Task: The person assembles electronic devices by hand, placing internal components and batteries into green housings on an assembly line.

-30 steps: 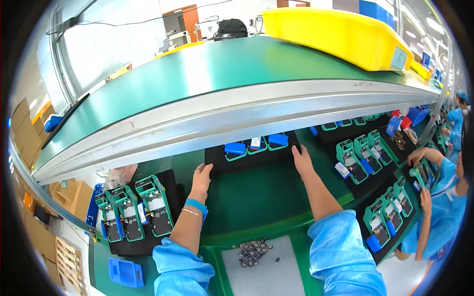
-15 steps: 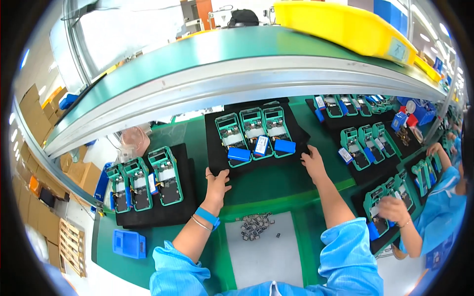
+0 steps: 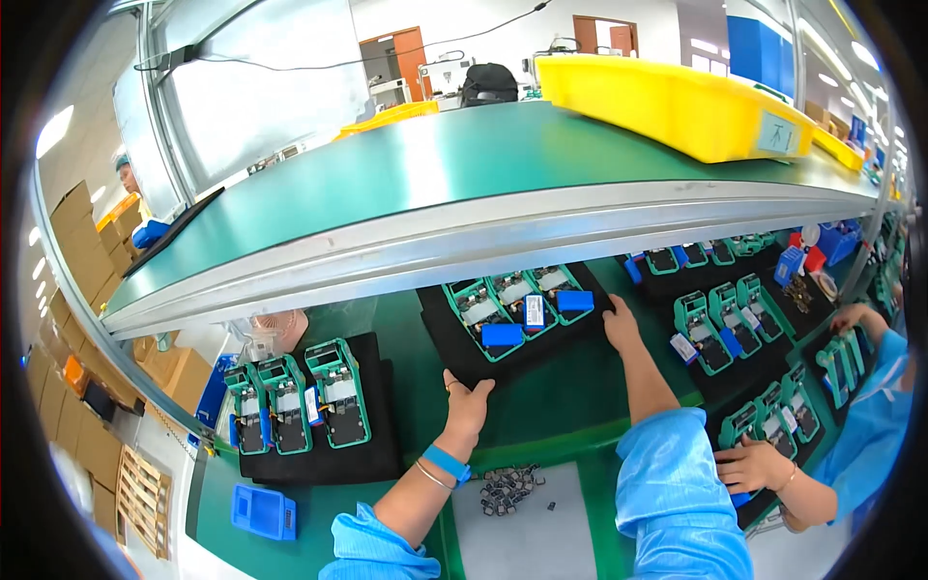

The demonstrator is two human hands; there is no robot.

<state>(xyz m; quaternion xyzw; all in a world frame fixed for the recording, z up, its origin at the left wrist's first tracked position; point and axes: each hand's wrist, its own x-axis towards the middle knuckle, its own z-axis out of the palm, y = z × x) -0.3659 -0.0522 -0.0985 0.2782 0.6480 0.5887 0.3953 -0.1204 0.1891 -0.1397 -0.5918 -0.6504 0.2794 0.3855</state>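
Three green device housings (image 3: pixel 512 307) lie side by side on a black mat (image 3: pixel 440 324) at the middle of the bench. Two blue battery packs and a white-labelled one rest across their near ends. My left hand (image 3: pixel 466 411), with a blue wristband, takes the mat's near left corner, thumb and forefinger on either side of it. At the right edge, my right hand (image 3: pixel 622 327) has its fingers curled against the mat; some fingertips are hidden. In front of me, a pile of small metal parts (image 3: pixel 509 490) sits on a grey sheet (image 3: pixel 527 541).
More housings lie on a black mat (image 3: pixel 382 425) at left and on further mats (image 3: pixel 749 367) at right. A metal-edged shelf (image 3: pixel 503 227) crosses above, carrying a yellow bin (image 3: pixel 667 111). A blue box (image 3: pixel 263 512) stands near left; a co-worker's hand (image 3: pixel 759 466) works at right.
The middle mat with its housings has slid away from me and turned slightly, both hands moving along with it. My view has tilted upward. The co-worker's hand has lowered onto the near-right housings.
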